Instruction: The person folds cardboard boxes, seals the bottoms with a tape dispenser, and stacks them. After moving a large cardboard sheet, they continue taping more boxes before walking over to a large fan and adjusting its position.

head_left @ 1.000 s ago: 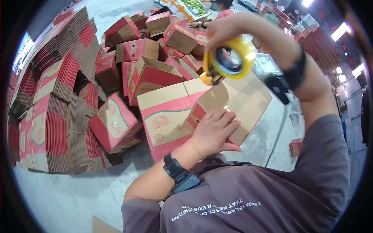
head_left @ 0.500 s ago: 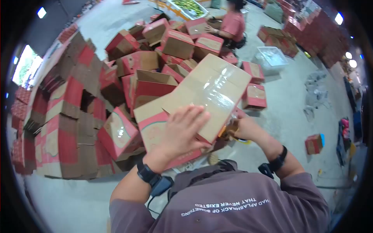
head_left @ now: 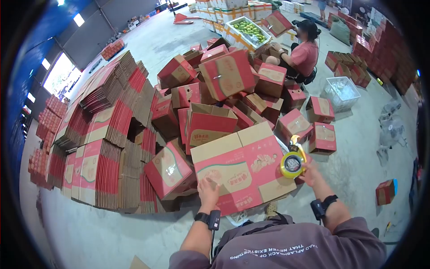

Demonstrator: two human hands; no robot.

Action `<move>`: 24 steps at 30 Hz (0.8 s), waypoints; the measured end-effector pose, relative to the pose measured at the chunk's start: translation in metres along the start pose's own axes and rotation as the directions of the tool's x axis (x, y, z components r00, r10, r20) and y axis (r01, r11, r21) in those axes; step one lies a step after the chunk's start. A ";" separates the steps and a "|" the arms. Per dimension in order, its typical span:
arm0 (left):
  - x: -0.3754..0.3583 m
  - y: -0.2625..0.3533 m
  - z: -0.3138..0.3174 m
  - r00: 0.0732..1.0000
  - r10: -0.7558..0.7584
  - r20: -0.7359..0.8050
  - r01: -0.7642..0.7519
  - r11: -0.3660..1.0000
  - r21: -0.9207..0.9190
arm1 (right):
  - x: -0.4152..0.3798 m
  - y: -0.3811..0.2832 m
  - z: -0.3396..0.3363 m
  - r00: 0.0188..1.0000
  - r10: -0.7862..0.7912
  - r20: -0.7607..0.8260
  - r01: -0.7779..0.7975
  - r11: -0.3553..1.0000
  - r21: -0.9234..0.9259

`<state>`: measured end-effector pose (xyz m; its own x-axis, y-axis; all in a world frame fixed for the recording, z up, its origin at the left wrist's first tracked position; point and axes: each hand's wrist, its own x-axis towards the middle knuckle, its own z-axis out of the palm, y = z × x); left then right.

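A flattened cardboard carton (head_left: 239, 172), pink and brown with printed fruit pictures, lies in front of my body. My left hand (head_left: 208, 193) grips its near left edge, fingers over the printed face. At the carton's right side, my right hand (head_left: 309, 175) is closed around a tape dispenser (head_left: 305, 154) carrying a yellow roll of tape (head_left: 286, 167). The dispenser hangs over the carton's right edge. Part of a white support (head_left: 237, 219) shows under the carton.
Formed boxes (head_left: 212, 121) are heaped ahead, and folded cartons (head_left: 107, 166) are stacked at left. A co-worker (head_left: 306, 56) in pink crouches beyond the heap, near a crate of green fruit (head_left: 250, 32). A white bin (head_left: 342, 92) stands at right.
The taped box under my hands is gone from them; a flat printed carton is there now. My left hand has moved to its edge, and the tape dispenser is in plain view. The camera view has shifted.
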<state>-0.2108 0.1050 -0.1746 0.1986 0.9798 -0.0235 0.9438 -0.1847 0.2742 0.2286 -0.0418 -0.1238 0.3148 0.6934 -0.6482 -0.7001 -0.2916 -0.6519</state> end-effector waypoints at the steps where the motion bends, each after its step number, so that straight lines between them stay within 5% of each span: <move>1: -0.002 0.004 -0.014 0.996 -0.080 -0.033 0.071 0.976 -0.204 | 0.019 0.023 -0.008 1.000 0.018 -0.012 -0.017 0.995 0.101; 2: 0.000 0.005 -0.022 0.985 -0.166 -0.049 0.133 0.906 -0.401 | 0.032 0.039 -0.013 0.999 0.036 -0.021 -0.031 0.979 0.201; 4: 0.013 -0.008 -0.031 0.973 -0.229 0.022 0.220 0.897 -0.383 | 0.031 0.050 -0.011 1.000 -0.011 -0.027 0.018 0.961 0.276; 5: 0.018 -0.014 -0.036 0.918 -0.316 0.238 0.386 0.587 -0.711 | 0.028 0.051 -0.013 0.998 -0.051 -0.019 0.055 0.953 0.299; 6: 0.024 -0.022 -0.042 0.839 -0.289 0.461 0.514 0.142 -0.846 | 0.024 0.052 -0.011 0.996 -0.091 -0.009 0.089 0.943 0.322; 7: 0.028 -0.030 -0.059 0.867 -0.111 0.487 0.499 0.150 -0.854 | 0.017 0.050 -0.004 0.996 -0.094 -0.007 0.091 0.943 0.320; 10: 0.022 -0.010 -0.121 0.933 0.079 0.351 0.352 0.004 -0.936 | -0.006 0.028 0.010 0.982 -0.181 0.055 0.135 0.872 0.471; 12: 0.008 0.004 -0.174 0.958 0.116 0.263 0.277 -0.131 -0.952 | -0.014 0.014 0.014 0.970 -0.235 -0.062 0.232 0.813 0.534; 14: 0.005 -0.031 -0.181 0.950 0.190 0.250 0.256 -0.007 -0.967 | -0.013 -0.004 0.005 0.971 -0.233 -0.043 0.216 0.795 0.567; 16: -0.002 -0.021 -0.208 0.928 0.211 0.307 0.298 0.075 -0.952 | -0.039 -0.033 0.019 0.961 -0.274 0.029 0.248 0.907 0.340; 18: -0.003 -0.019 -0.212 0.967 -0.085 0.242 0.256 0.241 -0.936 | -0.076 -0.065 0.044 0.921 -0.285 0.265 0.317 0.944 -0.086; 20: -0.012 0.003 -0.225 0.979 -0.137 -0.148 -0.126 0.154 -0.980 | -0.133 -0.079 0.081 0.821 -0.366 0.437 0.537 0.756 -0.375; 22: -0.021 0.058 -0.259 0.932 -0.186 -0.312 -0.337 -0.117 -0.934 | -0.179 -0.092 0.106 0.775 -0.204 0.598 0.539 0.708 -0.457; 23: -0.013 0.069 -0.261 0.931 -0.188 -0.313 -0.339 -0.125 -0.932 | -0.192 -0.098 0.116 0.709 -0.075 0.701 0.531 0.711 -0.461; 24: -0.006 0.079 -0.263 0.943 -0.215 -0.255 -0.260 0.005 -0.966 | -0.219 -0.116 0.137 0.663 -0.022 0.748 0.677 0.445 -0.587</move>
<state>-0.2066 0.1050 0.1001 -0.0828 0.9830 0.1639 -0.3024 -0.1815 0.9357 0.1530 -0.0696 0.1474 -0.2556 0.9592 -0.1211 0.2776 -0.0471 -0.9595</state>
